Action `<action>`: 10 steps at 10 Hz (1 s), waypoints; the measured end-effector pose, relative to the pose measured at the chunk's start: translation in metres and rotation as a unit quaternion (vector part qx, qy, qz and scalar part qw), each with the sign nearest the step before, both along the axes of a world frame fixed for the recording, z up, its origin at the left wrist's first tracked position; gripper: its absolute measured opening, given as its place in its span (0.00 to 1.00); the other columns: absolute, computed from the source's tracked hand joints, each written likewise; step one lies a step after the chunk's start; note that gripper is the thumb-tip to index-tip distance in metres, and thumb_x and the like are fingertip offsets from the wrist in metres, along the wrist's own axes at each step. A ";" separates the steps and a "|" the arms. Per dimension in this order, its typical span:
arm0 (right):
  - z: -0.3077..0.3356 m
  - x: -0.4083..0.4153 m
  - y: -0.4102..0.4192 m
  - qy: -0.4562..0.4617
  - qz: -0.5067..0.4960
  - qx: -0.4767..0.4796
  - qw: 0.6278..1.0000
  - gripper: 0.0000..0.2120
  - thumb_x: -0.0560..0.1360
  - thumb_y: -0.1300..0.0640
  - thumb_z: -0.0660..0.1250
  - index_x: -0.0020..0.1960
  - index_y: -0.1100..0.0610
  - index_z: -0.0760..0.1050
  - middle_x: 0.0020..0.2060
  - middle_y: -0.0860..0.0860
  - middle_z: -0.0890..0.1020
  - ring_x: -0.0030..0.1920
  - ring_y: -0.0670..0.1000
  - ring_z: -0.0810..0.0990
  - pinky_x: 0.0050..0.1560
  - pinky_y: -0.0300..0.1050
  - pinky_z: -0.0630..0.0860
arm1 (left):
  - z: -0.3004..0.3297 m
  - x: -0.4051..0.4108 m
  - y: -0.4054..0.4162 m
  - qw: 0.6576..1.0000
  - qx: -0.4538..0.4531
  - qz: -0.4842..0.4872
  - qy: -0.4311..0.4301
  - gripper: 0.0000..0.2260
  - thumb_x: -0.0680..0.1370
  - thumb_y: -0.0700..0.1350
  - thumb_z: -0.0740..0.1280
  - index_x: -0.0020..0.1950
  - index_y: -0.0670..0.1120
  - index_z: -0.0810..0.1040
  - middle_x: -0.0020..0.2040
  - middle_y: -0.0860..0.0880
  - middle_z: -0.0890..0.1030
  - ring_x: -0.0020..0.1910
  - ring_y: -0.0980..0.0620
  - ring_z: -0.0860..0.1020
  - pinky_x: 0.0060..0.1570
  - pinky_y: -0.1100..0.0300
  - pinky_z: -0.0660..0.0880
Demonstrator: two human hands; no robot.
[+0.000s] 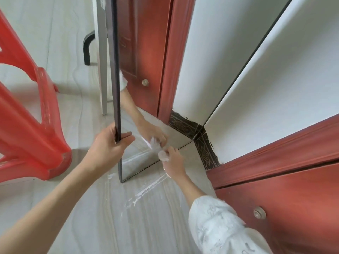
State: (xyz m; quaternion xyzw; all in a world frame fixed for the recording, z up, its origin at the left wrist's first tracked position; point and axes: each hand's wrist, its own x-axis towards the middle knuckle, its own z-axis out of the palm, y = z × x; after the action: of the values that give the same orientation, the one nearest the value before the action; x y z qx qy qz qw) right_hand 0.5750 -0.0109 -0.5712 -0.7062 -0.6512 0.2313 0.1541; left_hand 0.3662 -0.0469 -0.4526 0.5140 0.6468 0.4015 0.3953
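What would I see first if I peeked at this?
Probably the tall mirror in the middle: the left hand holds its dark edge, while the right hand presses a crumpled white tissue against the glass near the floor. A bright red plastic stool stands at the left.

A room in a home — pale tiled floor (73, 208), white wall (293, 79), red-brown wooden door (293, 208), patterned skirting (206, 153), standing mirror (156, 79), red plastic stool (27, 116).
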 end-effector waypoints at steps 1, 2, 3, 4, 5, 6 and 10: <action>0.012 0.026 0.019 0.077 -0.177 -0.043 0.980 0.09 0.72 0.59 0.62 0.51 0.63 0.72 0.50 0.60 0.76 0.51 0.58 0.76 0.47 0.45 0.69 | -0.001 0.001 0.000 1.000 0.003 0.003 -0.011 0.10 0.75 0.41 0.67 0.50 0.35 0.73 0.40 0.51 0.77 0.40 0.51 0.71 0.37 0.64 0.68; 0.059 0.049 0.059 0.107 -0.397 0.100 0.906 0.17 0.71 0.60 0.62 0.58 0.65 0.70 0.58 0.62 0.73 0.56 0.60 0.74 0.51 0.48 0.69 | -0.002 0.003 -0.001 1.000 0.002 0.014 -0.023 0.09 0.75 0.40 0.67 0.50 0.34 0.73 0.40 0.51 0.77 0.39 0.50 0.72 0.40 0.65 0.68; 0.100 0.067 0.101 0.115 -0.420 0.203 0.877 0.18 0.72 0.68 0.61 0.62 0.65 0.68 0.62 0.60 0.71 0.61 0.59 0.72 0.54 0.46 0.65 | -0.001 0.003 -0.003 0.999 -0.005 0.023 -0.025 0.06 0.75 0.41 0.67 0.48 0.39 0.75 0.42 0.59 0.78 0.43 0.59 0.76 0.46 0.64 0.70; 0.103 0.056 0.113 0.138 -0.379 0.260 0.878 0.17 0.69 0.72 0.58 0.57 0.65 0.72 0.54 0.59 0.78 0.52 0.55 0.76 0.50 0.38 0.66 | -0.001 0.001 -0.002 1.000 -0.010 0.014 -0.023 0.05 0.75 0.42 0.67 0.49 0.42 0.75 0.45 0.57 0.79 0.49 0.56 0.77 0.50 0.58 0.71; 0.073 0.028 0.091 0.204 -0.404 0.255 0.855 0.17 0.68 0.73 0.57 0.53 0.65 0.75 0.47 0.57 0.80 0.46 0.52 0.75 0.48 0.37 0.68 | 0.001 0.003 -0.004 1.000 -0.014 0.008 -0.025 0.05 0.76 0.42 0.67 0.49 0.42 0.74 0.48 0.53 0.80 0.51 0.55 0.77 0.54 0.56 0.70; 0.026 -0.003 0.049 0.255 -0.401 0.154 0.866 0.13 0.70 0.73 0.56 0.48 0.63 0.73 0.41 0.55 0.75 0.43 0.51 0.72 0.43 0.40 0.67 | 0.001 0.004 -0.006 1.000 -0.013 0.006 -0.027 0.06 0.75 0.42 0.67 0.50 0.41 0.74 0.46 0.56 0.79 0.51 0.56 0.77 0.53 0.55 0.72; 0.081 0.072 0.074 0.149 -0.366 -0.041 0.918 0.16 0.78 0.59 0.55 0.65 0.62 0.67 0.61 0.60 0.73 0.60 0.58 0.73 0.53 0.45 0.71 | 0.002 0.004 -0.006 0.999 -0.007 -0.005 -0.031 0.08 0.76 0.41 0.66 0.53 0.41 0.72 0.43 0.60 0.76 0.46 0.64 0.74 0.45 0.63 0.70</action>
State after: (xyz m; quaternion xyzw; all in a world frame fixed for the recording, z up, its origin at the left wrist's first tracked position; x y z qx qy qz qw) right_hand 0.6467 0.0628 -0.4903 -0.8584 -0.3067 0.2877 0.2937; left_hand 0.3705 -0.0528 -0.4508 0.5015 0.6344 0.4114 0.4205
